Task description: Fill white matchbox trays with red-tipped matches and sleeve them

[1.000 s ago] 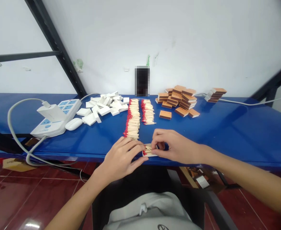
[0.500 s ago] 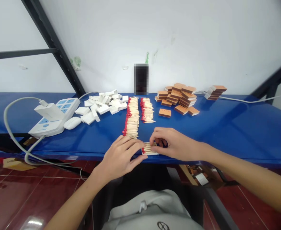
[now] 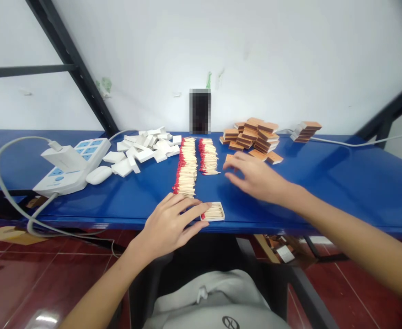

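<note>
A small white tray full of red-tipped matches (image 3: pixel 214 211) lies at the near edge of the blue table (image 3: pixel 341 183). My left hand (image 3: pixel 168 224) rests beside it, fingers stretched out, fingertips touching the tray's left end. My right hand (image 3: pixel 254 176) hovers over the table farther back, fingers spread and holding nothing. Its fingertips are over a single brown matchbox sleeve (image 3: pixel 228 158), which it partly hides. Two rows of loose matches (image 3: pixel 187 167) lie just left of that hand.
A heap of white inner trays (image 3: pixel 146 151) sits at back left, next to a white power strip (image 3: pixel 72 167) with a plugged cable and a white earbud case (image 3: pixel 99 175). Stacked brown sleeves (image 3: pixel 255 137) and a smaller stack (image 3: pixel 305 130) stand at back right. A dark phone (image 3: pixel 200 111) leans on the wall.
My right hand has let go of the filled tray and moved away toward the back right, opening over the single brown sleeve. My left hand stays at the tray.
</note>
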### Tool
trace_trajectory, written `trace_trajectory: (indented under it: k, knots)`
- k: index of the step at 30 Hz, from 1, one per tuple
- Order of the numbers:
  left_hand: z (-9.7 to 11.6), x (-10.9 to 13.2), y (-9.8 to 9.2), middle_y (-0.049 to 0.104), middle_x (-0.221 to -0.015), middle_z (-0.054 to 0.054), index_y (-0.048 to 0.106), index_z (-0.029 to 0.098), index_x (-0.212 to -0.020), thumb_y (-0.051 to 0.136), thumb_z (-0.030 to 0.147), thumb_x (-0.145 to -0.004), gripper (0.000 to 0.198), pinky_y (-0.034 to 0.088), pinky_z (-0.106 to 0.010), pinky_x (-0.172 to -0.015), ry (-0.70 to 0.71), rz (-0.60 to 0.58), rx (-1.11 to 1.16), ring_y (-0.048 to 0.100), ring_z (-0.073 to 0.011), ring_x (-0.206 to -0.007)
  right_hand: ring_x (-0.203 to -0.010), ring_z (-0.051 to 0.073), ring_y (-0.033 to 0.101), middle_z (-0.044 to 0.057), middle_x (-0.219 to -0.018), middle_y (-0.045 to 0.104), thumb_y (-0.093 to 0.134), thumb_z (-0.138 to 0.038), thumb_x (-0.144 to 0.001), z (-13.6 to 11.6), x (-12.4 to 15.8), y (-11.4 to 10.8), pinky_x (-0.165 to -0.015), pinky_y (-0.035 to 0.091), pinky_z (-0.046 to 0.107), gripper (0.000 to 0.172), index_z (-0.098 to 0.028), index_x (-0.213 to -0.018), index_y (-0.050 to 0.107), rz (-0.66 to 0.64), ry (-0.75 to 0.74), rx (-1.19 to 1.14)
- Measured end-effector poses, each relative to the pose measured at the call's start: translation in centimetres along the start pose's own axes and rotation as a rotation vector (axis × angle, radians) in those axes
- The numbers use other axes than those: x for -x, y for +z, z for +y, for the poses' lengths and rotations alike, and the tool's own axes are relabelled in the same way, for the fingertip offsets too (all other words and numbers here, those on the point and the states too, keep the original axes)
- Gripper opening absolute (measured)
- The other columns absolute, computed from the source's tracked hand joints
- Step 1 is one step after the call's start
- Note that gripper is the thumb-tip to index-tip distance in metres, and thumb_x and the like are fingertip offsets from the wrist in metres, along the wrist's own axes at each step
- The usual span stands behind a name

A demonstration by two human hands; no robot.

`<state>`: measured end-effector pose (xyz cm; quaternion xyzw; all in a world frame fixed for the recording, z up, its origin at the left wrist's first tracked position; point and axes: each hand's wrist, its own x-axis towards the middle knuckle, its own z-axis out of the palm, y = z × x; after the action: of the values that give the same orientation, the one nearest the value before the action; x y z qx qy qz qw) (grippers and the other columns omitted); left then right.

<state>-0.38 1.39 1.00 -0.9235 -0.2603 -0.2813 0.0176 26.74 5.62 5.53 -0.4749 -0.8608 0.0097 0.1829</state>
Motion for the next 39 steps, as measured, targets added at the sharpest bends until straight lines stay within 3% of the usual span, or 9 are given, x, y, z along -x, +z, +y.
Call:
trace_trajectory:
  k: [3, 6, 9, 13, 17, 22, 26, 33, 39]
  knots:
    - [0.0, -0.1, 0.0, 0.071, -0.111, -0.006, 0.066, 0.021, -0.116, 0.059, 0.03, -0.098, 0.021, 0.044, -0.035, -0.082, 0.009, 0.005, 0.003, 0.062, -0.0212, -0.098, -0.11, 0.033, 0.057, 0.022, -0.131, 0.057, 0.047, -0.03, -0.097, 3.0, -0.3, 1.1, -0.091, 0.045, 0.045, 0.041, -0.009, -0.132, 0.054, -0.003, 0.048, 0.298]
    - [0.0, -0.1, 0.1, 0.072, -0.11, -0.006, 0.067, 0.021, -0.113, 0.058, 0.03, -0.098, 0.019, 0.044, -0.035, -0.082, 0.027, 0.009, -0.013, 0.063, -0.0214, -0.097, -0.108, 0.033, 0.057, 0.02, -0.124, 0.061, 0.041, -0.029, -0.1, 3.9, 0.5, 1.6, -0.09, 0.045, 0.045, 0.039, -0.011, -0.133, 0.055, -0.07, 0.022, 0.354]
    - [0.1, 0.0, 0.3, 0.072, -0.109, -0.007, 0.061, 0.02, -0.125, 0.058, 0.033, -0.098, 0.031, 0.045, -0.036, -0.083, 0.01, 0.034, -0.06, 0.064, -0.0221, -0.096, -0.098, 0.029, 0.058, 0.016, -0.113, 0.062, 0.041, -0.026, -0.1, 1.9, 2.7, 0.8, -0.085, 0.045, 0.042, 0.032, -0.015, -0.122, 0.061, -0.08, -0.011, 0.241]
    - [0.2, 0.1, 0.4, 0.071, -0.107, -0.009, 0.055, 0.016, -0.134, 0.059, 0.036, -0.097, 0.042, 0.046, -0.036, -0.083, -0.024, 0.057, -0.084, 0.064, -0.0228, -0.097, -0.092, 0.02, 0.06, 0.009, -0.11, 0.06, 0.049, -0.022, -0.097, -2.1, 6.0, -1.1, -0.08, 0.049, 0.033, 0.021, -0.021, -0.115, 0.06, -0.148, -0.061, -0.156]
    - [0.2, 0.0, 0.2, 0.07, -0.108, -0.008, 0.058, 0.021, -0.133, 0.055, 0.033, -0.099, 0.036, 0.045, -0.034, -0.081, 0.025, 0.016, -0.095, 0.062, -0.0217, -0.095, -0.097, 0.021, 0.06, 0.008, -0.112, 0.061, 0.062, -0.023, -0.089, -4.2, 7.6, -1.6, -0.082, 0.051, 0.034, 0.03, -0.022, -0.119, 0.055, -0.17, -0.011, -0.306]
    - [0.3, -0.4, -0.1, 0.066, -0.107, -0.008, 0.06, 0.031, -0.133, 0.046, 0.022, -0.101, 0.035, 0.043, -0.034, -0.076, 0.137, -0.032, -0.236, 0.059, -0.0226, -0.094, -0.097, 0.02, 0.062, 0.006, -0.109, 0.065, 0.061, -0.023, -0.09, -4.2, 7.4, -0.7, -0.085, 0.051, 0.035, 0.026, -0.023, -0.115, 0.057, -0.108, 0.013, -0.356]
    - [0.4, -0.5, -0.2, 0.065, -0.107, -0.009, 0.062, 0.03, -0.13, 0.046, 0.023, -0.101, 0.033, 0.043, -0.035, -0.076, 0.134, -0.065, -0.24, 0.059, -0.023, -0.093, -0.096, 0.02, 0.064, 0.006, -0.109, 0.067, 0.06, -0.025, -0.091, -3.4, 7.0, -0.5, -0.086, 0.052, 0.035, 0.023, -0.022, -0.114, 0.059, -0.081, 0.014, -0.369]
    - [0.3, 0.0, 0.0, 0.068, -0.117, -0.008, 0.047, 0.024, -0.144, 0.051, 0.036, -0.101, 0.045, 0.046, -0.038, -0.09, -0.042, -0.054, 0.014, 0.06, -0.0224, -0.103, -0.099, 0.02, 0.066, 0.006, -0.113, 0.07, 0.066, -0.029, -0.089, -3.4, 5.9, -0.1, -0.088, 0.052, 0.035, 0.027, -0.023, -0.116, 0.062, -0.15, -0.053, -0.456]
    - [-0.1, 0.2, 0.2, 0.072, -0.101, -0.006, 0.054, 0.021, -0.134, 0.066, 0.058, -0.083, 0.064, 0.046, -0.036, -0.082, -0.009, 0.065, 0.081, 0.061, -0.022, -0.091, -0.111, 0.018, 0.064, 0.007, -0.122, 0.068, 0.062, -0.02, -0.092, -5.2, 4.9, 1.1, -0.096, 0.051, 0.034, 0.024, -0.022, -0.116, 0.061, -0.182, -0.215, -0.559]
